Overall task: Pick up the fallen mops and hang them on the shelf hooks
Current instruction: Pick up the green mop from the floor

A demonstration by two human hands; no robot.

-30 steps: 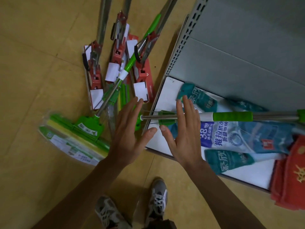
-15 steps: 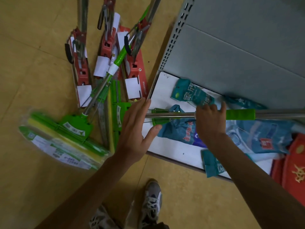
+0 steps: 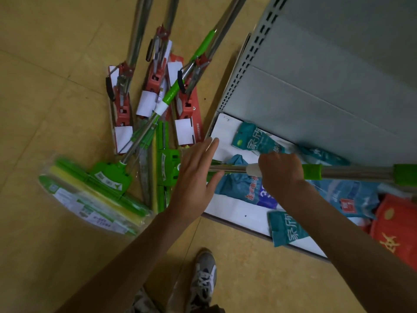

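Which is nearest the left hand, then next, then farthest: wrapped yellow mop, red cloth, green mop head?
1. Green mop head, just beside the left hand.
2. Wrapped yellow mop, on the floor, left.
3. Red cloth, far right by the shelf.

I see the person's left forearm [image 3: 135, 245] and right forearm [image 3: 338, 233], both bare with no sleeve reaching them. The left hand [image 3: 194, 177] and right hand [image 3: 279, 175] are bare too. Lower down I make out a grey trainer [image 3: 204, 279] with paler panels and white laces, its toe looking scuffed. A second trainer [image 3: 142, 300] shows only in part at the bottom edge, blurred. Next to it is a strip of dark cloth [image 3: 214, 309], and I cannot tell what garment it belongs to.
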